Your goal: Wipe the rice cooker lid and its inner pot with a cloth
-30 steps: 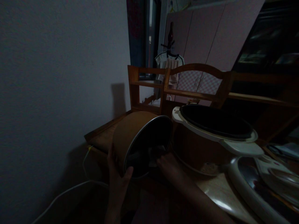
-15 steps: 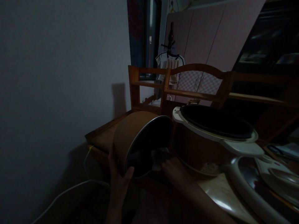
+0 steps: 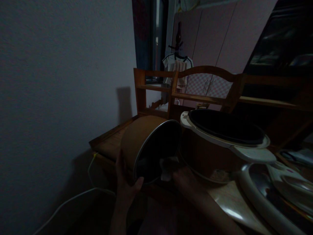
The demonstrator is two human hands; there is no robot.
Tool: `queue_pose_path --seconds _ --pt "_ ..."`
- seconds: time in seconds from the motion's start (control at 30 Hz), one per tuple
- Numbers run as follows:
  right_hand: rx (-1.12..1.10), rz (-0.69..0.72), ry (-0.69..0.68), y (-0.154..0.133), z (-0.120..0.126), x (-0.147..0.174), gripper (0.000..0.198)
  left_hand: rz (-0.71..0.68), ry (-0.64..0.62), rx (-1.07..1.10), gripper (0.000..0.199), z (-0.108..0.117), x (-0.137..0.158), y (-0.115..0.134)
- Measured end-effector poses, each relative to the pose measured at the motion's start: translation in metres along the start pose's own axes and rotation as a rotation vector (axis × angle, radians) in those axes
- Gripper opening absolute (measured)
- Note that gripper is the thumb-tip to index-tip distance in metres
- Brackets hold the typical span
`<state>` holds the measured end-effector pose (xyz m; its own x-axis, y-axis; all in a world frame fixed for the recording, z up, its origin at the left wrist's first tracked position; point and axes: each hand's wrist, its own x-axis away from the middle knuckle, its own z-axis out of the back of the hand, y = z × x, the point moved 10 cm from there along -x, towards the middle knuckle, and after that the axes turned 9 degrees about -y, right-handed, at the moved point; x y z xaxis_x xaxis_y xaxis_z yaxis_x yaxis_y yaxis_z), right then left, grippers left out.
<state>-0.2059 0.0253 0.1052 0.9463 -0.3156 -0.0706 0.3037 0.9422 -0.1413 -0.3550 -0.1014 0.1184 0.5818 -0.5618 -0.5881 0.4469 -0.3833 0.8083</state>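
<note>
A round inner pot (image 3: 140, 135), gold outside and dark inside, lies tilted on its side with its mouth toward the right and toward me. My left hand (image 3: 127, 182) grips its lower left rim, thumb over the edge and fingers along the outer wall. At the mouth's lower right, my right hand (image 3: 183, 178) is closed on a pale, crumpled cloth or tissue (image 3: 167, 168), which sits at the rim. Dim light blurs the right fingers. Just right of it stands a cooker body (image 3: 210, 156) with a white rim and dark interior.
A cooker lid (image 3: 266, 192) lies at the right on the pale tabletop (image 3: 227, 205). Behind, a wooden shelf rack (image 3: 205, 70) runs across the desk. A white cable (image 3: 73, 197) hangs at the left beside the wall (image 3: 68, 81).
My right hand has shifted slightly right and down with the pale cloth or tissue, which shows more clearly at the rim. The pot has turned or shifted a little to the right.
</note>
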Motion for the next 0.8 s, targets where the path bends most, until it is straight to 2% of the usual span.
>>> queue_pose_path --seconds 0.17,0.43,0.5,0.6,0.7,0.8 --pt "-0.014 0.012 0.011 0.003 -0.001 0.003 0.048 0.0 -0.008 0.015 0.106 0.002 0.001 -0.003" --pt "-0.07 0.01 0.019 0.008 0.006 0.009 0.06 -0.007 -0.013 0.037 0.105 0.001 0.0 -0.003" --pt "-0.087 0.02 0.072 0.011 0.01 0.013 0.067 -0.033 0.009 0.014 0.105 0.003 0.0 -0.001" --pt "-0.131 0.027 0.23 0.018 0.024 0.023 0.077 -0.04 0.007 -0.004 0.105 0.003 0.0 0.0" --pt "-0.187 -0.014 0.395 0.027 0.043 0.033 0.077 -0.034 -0.004 0.022 0.104 0.002 0.0 0.0" --pt "-0.213 -0.022 0.504 0.028 0.061 0.035 0.073 -0.034 0.01 0.026 0.103 0.003 0.001 -0.001"
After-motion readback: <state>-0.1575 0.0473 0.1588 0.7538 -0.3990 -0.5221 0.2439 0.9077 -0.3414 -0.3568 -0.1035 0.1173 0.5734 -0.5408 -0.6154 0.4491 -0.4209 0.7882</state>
